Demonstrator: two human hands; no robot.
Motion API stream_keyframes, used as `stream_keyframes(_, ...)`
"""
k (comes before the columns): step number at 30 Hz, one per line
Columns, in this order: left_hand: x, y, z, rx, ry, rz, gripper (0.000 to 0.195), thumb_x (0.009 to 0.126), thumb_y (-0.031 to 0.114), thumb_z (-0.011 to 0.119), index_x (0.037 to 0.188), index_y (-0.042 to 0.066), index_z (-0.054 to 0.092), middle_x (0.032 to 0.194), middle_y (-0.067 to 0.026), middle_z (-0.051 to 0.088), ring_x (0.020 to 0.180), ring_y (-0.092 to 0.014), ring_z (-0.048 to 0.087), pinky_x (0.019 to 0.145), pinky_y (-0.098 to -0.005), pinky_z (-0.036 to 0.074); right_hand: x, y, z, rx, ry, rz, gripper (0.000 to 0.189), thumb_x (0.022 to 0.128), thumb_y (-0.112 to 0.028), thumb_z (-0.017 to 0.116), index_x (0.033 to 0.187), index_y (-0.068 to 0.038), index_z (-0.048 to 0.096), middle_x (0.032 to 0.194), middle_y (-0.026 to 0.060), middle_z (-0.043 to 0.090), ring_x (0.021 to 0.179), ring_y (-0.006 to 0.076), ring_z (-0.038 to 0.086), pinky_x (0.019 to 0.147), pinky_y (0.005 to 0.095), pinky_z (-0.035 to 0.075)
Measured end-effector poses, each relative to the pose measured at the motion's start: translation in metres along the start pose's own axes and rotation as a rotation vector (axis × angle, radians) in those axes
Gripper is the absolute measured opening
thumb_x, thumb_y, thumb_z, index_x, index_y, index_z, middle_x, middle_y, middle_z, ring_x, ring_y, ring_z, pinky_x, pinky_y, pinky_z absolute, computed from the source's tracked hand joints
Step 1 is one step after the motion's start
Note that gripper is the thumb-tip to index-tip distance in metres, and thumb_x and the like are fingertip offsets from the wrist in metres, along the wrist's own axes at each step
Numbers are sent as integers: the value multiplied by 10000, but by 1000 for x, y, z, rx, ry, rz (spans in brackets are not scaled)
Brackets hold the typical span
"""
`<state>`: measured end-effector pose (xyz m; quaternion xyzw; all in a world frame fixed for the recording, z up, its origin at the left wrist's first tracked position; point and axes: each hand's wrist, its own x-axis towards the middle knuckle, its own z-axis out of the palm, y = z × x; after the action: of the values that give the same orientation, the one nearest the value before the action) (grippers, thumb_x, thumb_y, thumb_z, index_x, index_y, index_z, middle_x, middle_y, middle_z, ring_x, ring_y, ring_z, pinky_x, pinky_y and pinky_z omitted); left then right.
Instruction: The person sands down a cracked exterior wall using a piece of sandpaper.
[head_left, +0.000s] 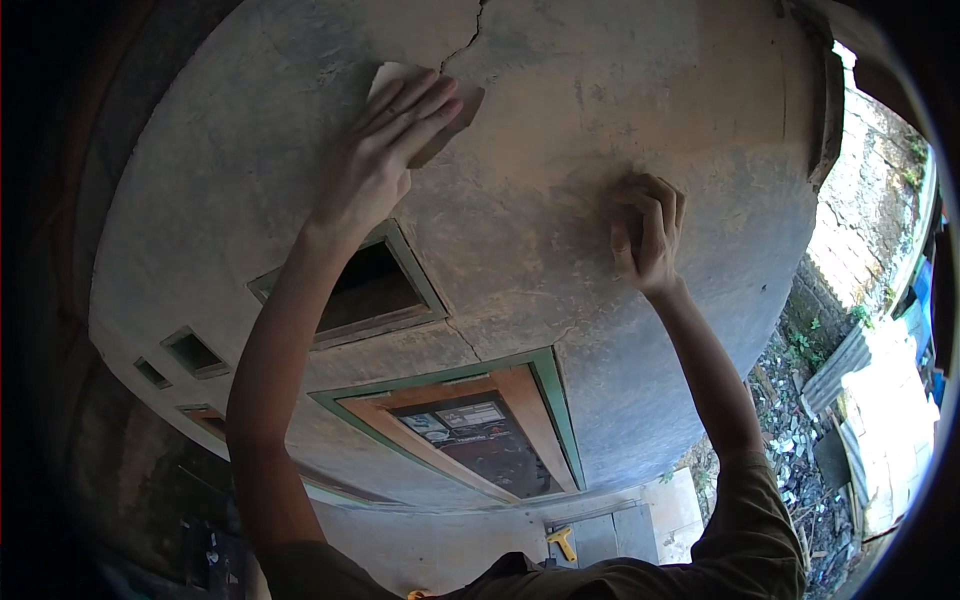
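Note:
A plastered wall fills most of the view. My left hand lies flat with its fingers spread a little over a sheet of sandpaper, pressing it against the wall just below a jagged crack. The sheet's edges show on both sides of the fingers. To the right and lower down, my right hand touches or nearly touches the wall with its fingers curled. Nothing can be seen in it, though the palm side is partly hidden.
A green-framed opening lies beside my left forearm, with a green and orange framed window below it. Smaller openings are at the left. A yellow tool shows at the bottom. Rubble and corrugated sheets lie outside at right.

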<state>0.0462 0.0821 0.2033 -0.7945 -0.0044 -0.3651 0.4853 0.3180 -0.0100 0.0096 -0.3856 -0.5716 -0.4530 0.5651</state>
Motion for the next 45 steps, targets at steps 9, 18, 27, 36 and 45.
stream_keyframes(9,8,-34,-5,42,18,-71,443,862,-96,556,1273,55,628,1398,-60,565,1334,-251,489,1103,-337,452,5,-1,11,-11,40,-3,283,883,-220,567,1063,-5,595,1155,182,590,1088,328,513,952,442,378)
stream_keyframes(18,-21,-3,17,22,79,-242,497,815,-136,548,1285,17,602,1420,-107,538,1315,-305,498,1122,-408,411,0,4,6,-27,41,11,306,807,-199,600,1063,-31,607,1165,163,596,1078,316,512,934,427,380)
stream_keyframes(27,-29,32,10,221,13,-263,426,855,-49,601,1281,-31,581,1393,-145,548,1249,-277,561,1082,-405,463,5,2,7,-29,61,16,346,804,-255,626,1066,-30,598,1152,157,592,1070,313,510,940,426,376)
stream_keyframes(36,-16,27,19,143,43,-312,552,812,-127,623,1346,-20,536,1471,-142,475,1401,-267,408,1164,-409,377,2,3,5,-6,68,12,373,789,-272,645,1073,-34,597,1161,168,580,1079,317,509,944,432,375)
stream_keyframes(45,21,-8,2,119,50,-192,571,805,-113,611,1355,24,544,1494,-93,458,1431,-254,357,1191,-398,348,8,0,10,22,80,13,380,775,-257,663,1076,-36,595,1172,164,580,1095,320,509,950,432,378)
